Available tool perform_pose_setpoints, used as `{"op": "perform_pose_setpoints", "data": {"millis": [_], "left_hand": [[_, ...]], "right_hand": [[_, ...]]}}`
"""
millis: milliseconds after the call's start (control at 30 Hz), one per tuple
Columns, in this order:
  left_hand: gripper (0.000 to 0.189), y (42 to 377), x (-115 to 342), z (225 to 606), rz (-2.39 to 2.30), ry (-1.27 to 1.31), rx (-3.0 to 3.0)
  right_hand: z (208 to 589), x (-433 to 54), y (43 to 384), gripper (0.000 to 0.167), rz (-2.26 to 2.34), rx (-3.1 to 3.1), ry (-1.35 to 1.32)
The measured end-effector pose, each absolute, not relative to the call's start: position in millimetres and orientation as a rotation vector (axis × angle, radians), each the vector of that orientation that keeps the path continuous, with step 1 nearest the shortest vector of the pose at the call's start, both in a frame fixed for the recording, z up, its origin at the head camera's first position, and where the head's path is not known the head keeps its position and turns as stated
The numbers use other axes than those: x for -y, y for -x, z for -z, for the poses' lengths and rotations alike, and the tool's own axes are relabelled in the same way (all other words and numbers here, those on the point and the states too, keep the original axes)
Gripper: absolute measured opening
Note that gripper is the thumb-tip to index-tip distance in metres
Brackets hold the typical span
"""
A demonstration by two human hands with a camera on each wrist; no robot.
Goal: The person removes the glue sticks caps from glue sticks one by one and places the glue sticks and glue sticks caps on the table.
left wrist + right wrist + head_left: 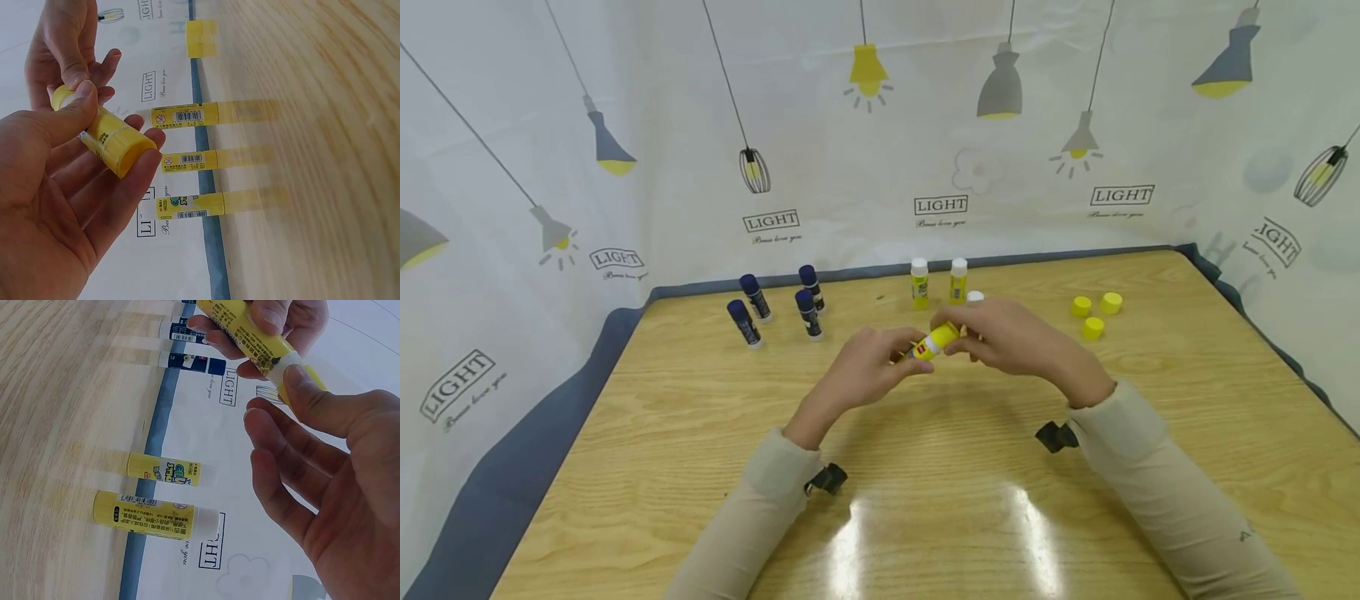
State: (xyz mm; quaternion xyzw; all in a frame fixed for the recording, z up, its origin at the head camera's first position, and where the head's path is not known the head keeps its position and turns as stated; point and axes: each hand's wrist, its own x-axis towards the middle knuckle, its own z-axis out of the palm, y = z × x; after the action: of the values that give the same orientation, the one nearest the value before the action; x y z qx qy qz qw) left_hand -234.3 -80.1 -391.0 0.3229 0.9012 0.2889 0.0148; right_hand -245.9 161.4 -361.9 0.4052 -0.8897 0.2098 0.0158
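Observation:
Above the middle of the table, my left hand [868,367] grips the body of a yellow glue stick [922,348] between thumb and fingers. The stick lies tilted, its far end up toward my right hand [1011,337]. There the right thumb and fingertips pinch the yellow cap [951,331]. A white band [287,361] shows between body and cap. Just behind the hands stand three yellow glue sticks with bare white tops: one at the left [919,285], one in the middle [958,282], and a third [975,297] mostly hidden by the right hand.
Three loose yellow caps [1093,328] sit on the wooden table [925,467] at the right. Several dark blue-capped glue sticks [745,323] stand upright at the back left. A lamp-printed cloth [865,167] hangs behind the table's back edge.

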Motion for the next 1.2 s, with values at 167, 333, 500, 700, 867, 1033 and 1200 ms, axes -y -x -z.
{"op": "perform_pose_setpoints", "data": {"millis": [167,333,500,700,867,1033,1200], "left_hand": [[0.026,235,80,391,-0.938,-0.994,-2.777],[0.03,236,79,391,-0.987,-0.963,-2.75],[0.033,236,78,393,-1.023,-0.919,-2.735],[0.032,237,78,394,-1.099,-0.86,-2.718],[0.033,238,79,397,-1.185,-0.803,-2.694],[0.033,241,76,402,-1.347,-0.63,-2.641],[0.035,249,70,411,-1.552,-0.388,-2.599]], "right_hand": [[361,-163,246,0.029,-0.651,2.748,-1.247],[360,-169,247,0.031,-0.648,2.731,-1.184],[359,-174,249,0.035,-0.626,2.685,-1.156],[353,-180,252,0.035,-0.605,2.695,-1.115],[347,-183,253,0.035,-0.653,2.726,-1.047],[345,-187,253,0.033,-0.642,2.714,-1.038],[347,-190,254,0.033,-0.644,2.699,-1.061]]}}
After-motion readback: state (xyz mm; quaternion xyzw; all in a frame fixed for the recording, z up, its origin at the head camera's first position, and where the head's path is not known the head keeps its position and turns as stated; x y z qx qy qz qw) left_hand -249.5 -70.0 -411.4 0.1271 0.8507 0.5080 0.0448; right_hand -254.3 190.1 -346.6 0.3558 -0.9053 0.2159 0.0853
